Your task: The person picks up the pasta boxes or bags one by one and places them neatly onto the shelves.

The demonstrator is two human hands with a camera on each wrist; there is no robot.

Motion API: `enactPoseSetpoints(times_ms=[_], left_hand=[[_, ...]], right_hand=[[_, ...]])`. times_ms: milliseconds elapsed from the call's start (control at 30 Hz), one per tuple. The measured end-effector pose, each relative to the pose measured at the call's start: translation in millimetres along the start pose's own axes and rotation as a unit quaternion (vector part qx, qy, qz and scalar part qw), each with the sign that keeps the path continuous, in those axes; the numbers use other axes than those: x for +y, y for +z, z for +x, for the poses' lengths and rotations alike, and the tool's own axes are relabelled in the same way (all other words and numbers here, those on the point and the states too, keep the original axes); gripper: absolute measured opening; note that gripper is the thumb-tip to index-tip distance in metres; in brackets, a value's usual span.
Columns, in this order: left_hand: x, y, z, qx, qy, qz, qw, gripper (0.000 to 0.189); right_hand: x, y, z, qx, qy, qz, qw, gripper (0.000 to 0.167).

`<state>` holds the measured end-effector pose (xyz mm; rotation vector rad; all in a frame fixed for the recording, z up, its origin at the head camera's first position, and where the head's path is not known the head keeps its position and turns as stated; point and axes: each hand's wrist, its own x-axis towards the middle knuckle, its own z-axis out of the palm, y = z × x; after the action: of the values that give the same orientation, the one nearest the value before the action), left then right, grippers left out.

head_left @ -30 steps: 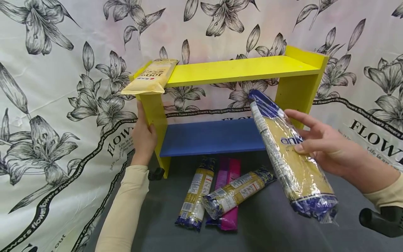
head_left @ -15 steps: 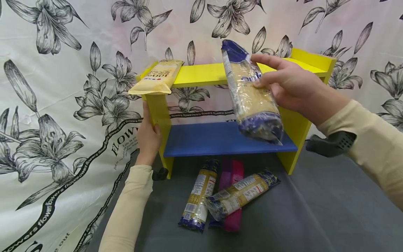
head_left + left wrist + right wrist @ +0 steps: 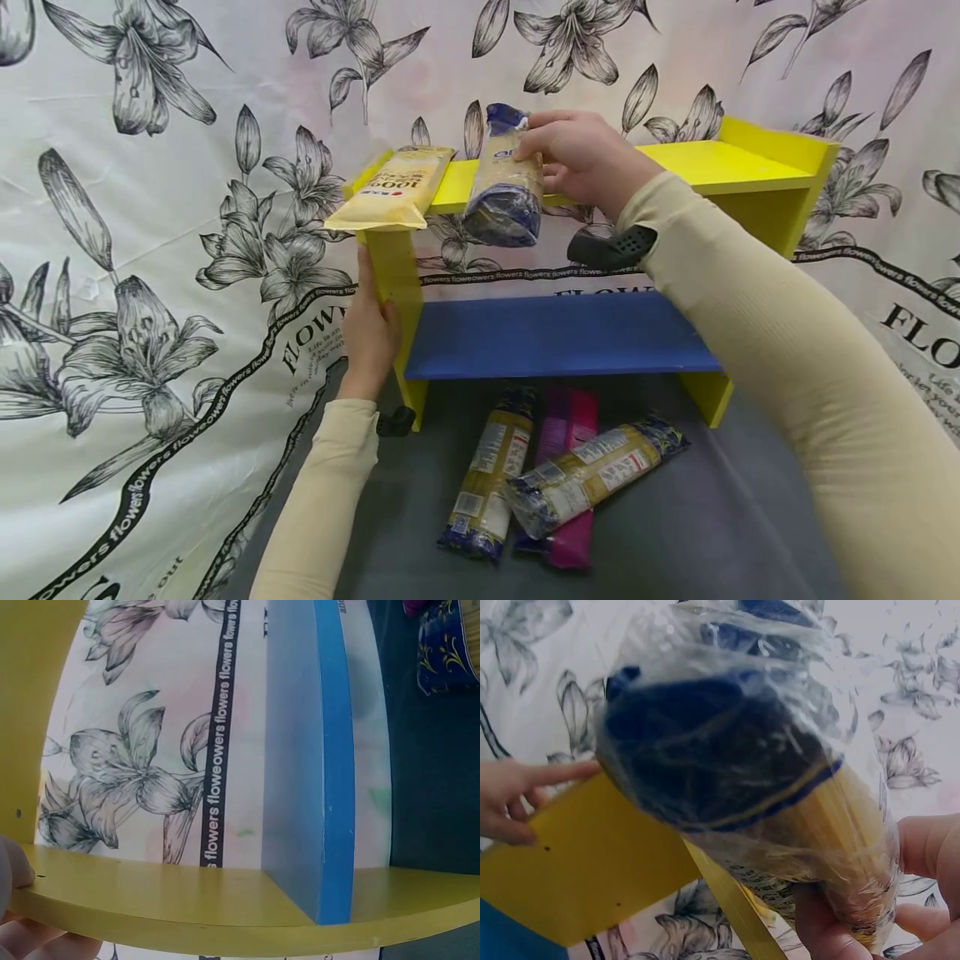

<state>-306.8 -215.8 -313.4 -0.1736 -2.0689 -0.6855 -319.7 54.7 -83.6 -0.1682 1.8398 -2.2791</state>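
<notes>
My right hand (image 3: 581, 158) grips a clear pack of spaghetti (image 3: 501, 179) with blue ends. It holds the pack over the left half of the yellow top board (image 3: 712, 169), with the lower end pointing toward me past the front edge. In the right wrist view the crinkled blue end (image 3: 697, 750) fills the middle, fingertips below it. My left hand (image 3: 370, 333) holds the shelf's yellow left side panel (image 3: 150, 896), thumb on the inner face and fingers outside. Just right of that panel's top lies a flat yellow packet (image 3: 393, 187), its near end overhanging the board.
A blue lower board (image 3: 555, 333) spans the shelf unit. On the dark surface in front lie two more spaghetti packs, one lengthwise (image 3: 491, 475) and one slanted (image 3: 600, 475) across a magenta pack (image 3: 573, 533). A flower-printed cloth (image 3: 150, 250) hangs behind.
My right hand has carried the spaghetti pack from the right front up and leftward over the top board, beside the yellow packet. The left hand keeps its hold on the side panel.
</notes>
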Motion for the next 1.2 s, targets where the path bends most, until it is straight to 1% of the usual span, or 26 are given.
enactPoseSetpoints(times_ms=[67,133,200,300,367,433,533,700,833,1000,1100,1133,1200], left_hand=[[-1.5,0.8,-0.7,0.010,0.019,-0.003,0.9998,0.075],[-2.9,1.5,-1.3,0.018,0.036,-0.008,0.9992,0.078],[-4.2,1.5,-1.9,0.023,0.043,-0.009,0.9988,0.081],[-2.1,2.1,-2.0,0.024,0.040,-0.011,0.9989,0.081],[-1.1,2.2,-2.2,0.019,0.032,-0.010,0.9993,0.080],[-0.1,2.1,-2.1,0.014,0.026,-0.008,0.9995,0.079],[-0.4,2.3,-2.4,0.013,0.026,-0.007,0.9995,0.081],[-3.8,2.3,-2.8,0.019,0.039,-0.004,0.9990,0.087],[-1.6,4.3,-3.9,0.016,0.041,-0.007,0.9990,0.088],[-1.7,4.7,-4.8,0.010,0.036,-0.010,0.9992,0.085],[-2.3,3.8,-4.2,0.010,0.032,-0.011,0.9994,0.082],[-2.5,3.4,-3.9,0.011,0.032,-0.013,0.9994,0.081],[-2.6,2.4,-3.3,0.013,0.033,-0.014,0.9993,0.082]], right_hand=[[0.6,4.7,7.3,0.004,-0.005,-0.022,0.9997,0.079],[1.0,7.9,13.2,0.004,-0.005,-0.033,0.9994,0.078],[1.7,10.0,18.8,0.001,0.002,-0.033,0.9994,0.077],[1.3,10.1,23.6,0.005,0.011,-0.032,0.9994,0.076],[1.8,10.0,26.6,0.012,0.013,-0.035,0.9992,0.076],[2.5,10.3,28.6,0.021,0.008,-0.038,0.9990,0.076],[3.7,10.6,30.7,0.026,-0.002,-0.051,0.9984,0.077],[6.8,10.6,30.3,0.006,-0.017,-0.075,0.9971,0.081],[7.0,4.3,21.8,-0.014,-0.032,-0.113,0.9930,0.080],[1.6,-1.0,5.5,-0.032,-0.049,-0.184,0.9812,0.078],[-1.1,-3.2,-7.2,-0.046,-0.052,-0.238,0.9688,0.077],[-1.8,-3.6,-11.8,-0.055,-0.050,-0.258,0.9634,0.078],[-2.2,-4.2,-21.0,-0.075,-0.049,-0.303,0.9489,0.079]])
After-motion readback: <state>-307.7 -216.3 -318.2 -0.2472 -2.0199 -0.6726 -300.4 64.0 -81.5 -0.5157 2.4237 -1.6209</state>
